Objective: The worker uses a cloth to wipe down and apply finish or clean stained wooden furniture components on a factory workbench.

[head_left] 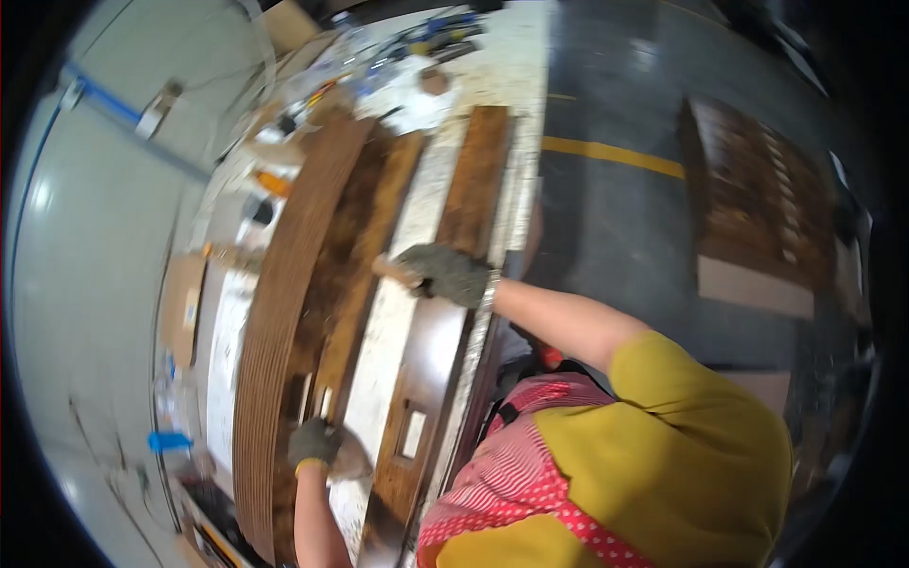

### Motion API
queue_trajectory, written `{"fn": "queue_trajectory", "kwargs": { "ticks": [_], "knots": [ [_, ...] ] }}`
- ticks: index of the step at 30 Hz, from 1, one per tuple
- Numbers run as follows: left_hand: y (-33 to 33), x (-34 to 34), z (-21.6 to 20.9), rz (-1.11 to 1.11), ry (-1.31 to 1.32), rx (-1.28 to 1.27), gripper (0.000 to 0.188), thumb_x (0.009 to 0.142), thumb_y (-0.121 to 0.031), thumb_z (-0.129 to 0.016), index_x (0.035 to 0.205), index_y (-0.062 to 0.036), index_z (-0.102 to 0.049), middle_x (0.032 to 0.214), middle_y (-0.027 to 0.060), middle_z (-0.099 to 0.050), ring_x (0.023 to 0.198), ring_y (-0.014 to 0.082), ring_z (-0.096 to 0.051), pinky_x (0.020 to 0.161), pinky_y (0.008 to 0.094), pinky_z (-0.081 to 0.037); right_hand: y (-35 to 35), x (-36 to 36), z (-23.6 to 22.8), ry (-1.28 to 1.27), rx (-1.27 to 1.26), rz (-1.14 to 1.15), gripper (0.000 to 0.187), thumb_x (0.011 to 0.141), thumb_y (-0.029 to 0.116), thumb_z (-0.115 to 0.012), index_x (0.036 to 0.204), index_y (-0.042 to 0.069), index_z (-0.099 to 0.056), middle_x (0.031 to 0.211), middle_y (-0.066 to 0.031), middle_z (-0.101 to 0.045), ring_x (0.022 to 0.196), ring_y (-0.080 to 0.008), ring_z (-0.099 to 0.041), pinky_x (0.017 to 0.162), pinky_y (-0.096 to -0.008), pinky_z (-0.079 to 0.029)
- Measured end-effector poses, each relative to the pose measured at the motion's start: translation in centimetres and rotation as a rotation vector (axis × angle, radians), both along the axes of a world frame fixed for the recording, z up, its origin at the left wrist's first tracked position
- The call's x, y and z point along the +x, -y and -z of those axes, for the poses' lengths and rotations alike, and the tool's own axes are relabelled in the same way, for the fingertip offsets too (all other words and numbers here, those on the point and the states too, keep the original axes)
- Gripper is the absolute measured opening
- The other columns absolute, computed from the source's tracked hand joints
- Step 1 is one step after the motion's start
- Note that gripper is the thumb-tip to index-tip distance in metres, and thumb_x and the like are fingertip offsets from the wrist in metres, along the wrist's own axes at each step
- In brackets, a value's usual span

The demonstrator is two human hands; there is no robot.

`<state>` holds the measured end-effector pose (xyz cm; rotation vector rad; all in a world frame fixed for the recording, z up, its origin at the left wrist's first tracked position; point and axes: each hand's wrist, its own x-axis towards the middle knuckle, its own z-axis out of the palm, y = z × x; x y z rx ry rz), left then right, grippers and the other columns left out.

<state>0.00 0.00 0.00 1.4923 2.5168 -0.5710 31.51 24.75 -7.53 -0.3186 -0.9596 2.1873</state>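
Observation:
My right hand [443,275], in a dark grey glove, is closed round a small tan piece [398,272] whose kind I cannot make out. It is above the dark brown board [472,194] nearest me, which has a rectangular cutout lower down. My left hand [314,443], gloved with a yellow cuff, rests at the lower part of a second brown board [365,256], beside its narrow slots. Its fingers are partly hidden. Against that hand lies a blurred brownish thing [350,461]. A ribbed brown panel [289,256] stands along the left of the second board.
The long white bench [374,355] bears tools [445,38], a clear bottle [346,24] and white wrapping [412,95] at its far end. Cardboard [185,303] and other clutter line its left side. On the floor at right stands a stack of brown boards [757,180].

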Motion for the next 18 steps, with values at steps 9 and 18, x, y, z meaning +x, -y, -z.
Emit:
{"fn": "queue_trajectory", "kwargs": {
  "ticks": [9,18],
  "knots": [
    [-0.4,-2.2,-9.1,0.392,0.03,-0.073,0.037,0.092,-0.041,-0.056,0.106,-0.0075,-0.066,0.1,0.0196,-0.07,0.089,0.0387,-0.067,0.074,0.0475,-0.052,2.1,3.8,-2.2,-0.25,-0.115,0.102,0.035,0.086,0.022,-0.073,0.11,0.001,-0.061,0.095,-0.0088,-0.061,0.075,-0.0174,-0.061,0.063,-0.0296,-0.053],
    [3.6,4.4,-18.0,0.216,0.421,-0.329,0.04,0.092,-0.046,-0.062,0.098,-0.007,-0.067,0.079,0.0135,-0.068,0.07,0.0283,-0.062,0.062,0.0401,-0.048,9.0,3.2,-11.3,-0.307,0.207,0.108,0.032,0.086,0.015,-0.073,0.11,-0.002,-0.061,0.091,-0.0104,-0.066,0.072,-0.0156,-0.066,0.061,-0.0279,-0.058]
  ]
}}
